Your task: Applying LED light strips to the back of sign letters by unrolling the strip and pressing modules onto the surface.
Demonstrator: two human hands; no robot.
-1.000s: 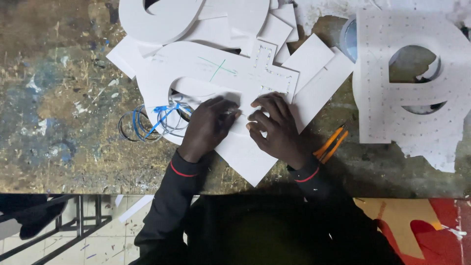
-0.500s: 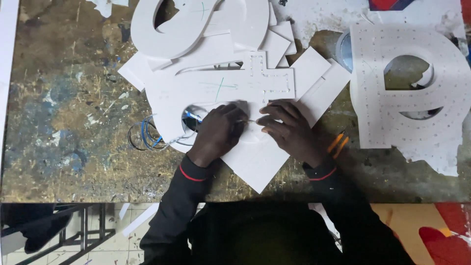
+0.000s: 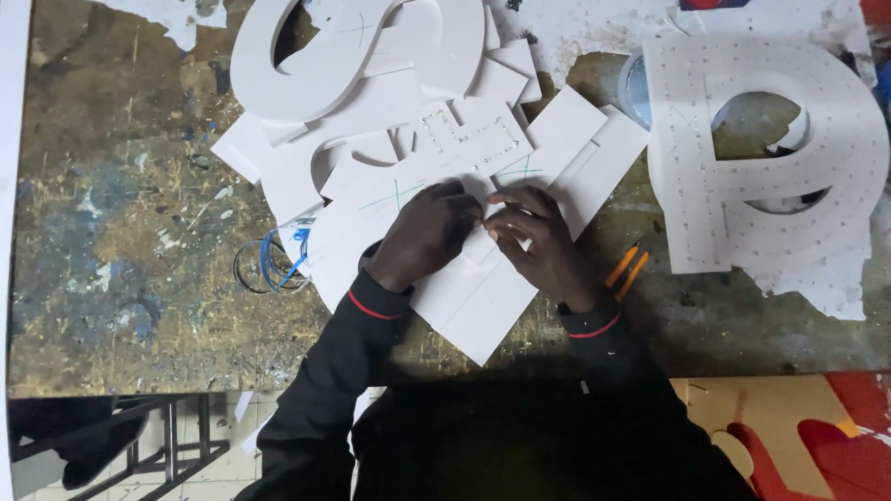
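My left hand (image 3: pixel 425 234) and my right hand (image 3: pixel 536 243) rest knuckles-up on a pile of flat white board pieces (image 3: pixel 483 311) on the workbench. Their fingertips meet over a narrow white strip (image 3: pixel 475 243) lying on the top sheet and seem to pinch it. Whether a smaller thing sits between the fingers is hidden. Thin green pen crosses mark the sheet just beyond the fingers. Black sleeves with red cuffs cover both wrists.
A large white cut-out letter dotted with small holes (image 3: pixel 742 167) lies at the right, a curved one (image 3: pixel 297 65) at the top. A coil of blue wire (image 3: pixel 274 264) sits left of the pile, an orange-handled tool (image 3: pixel 626 269) right of my wrist. The bench (image 3: pixel 121 232) is paint-stained.
Both hands have shifted away from the blue wire coil, further onto the white pile, and their fingertips have drawn closer together. The view has tilted slightly.
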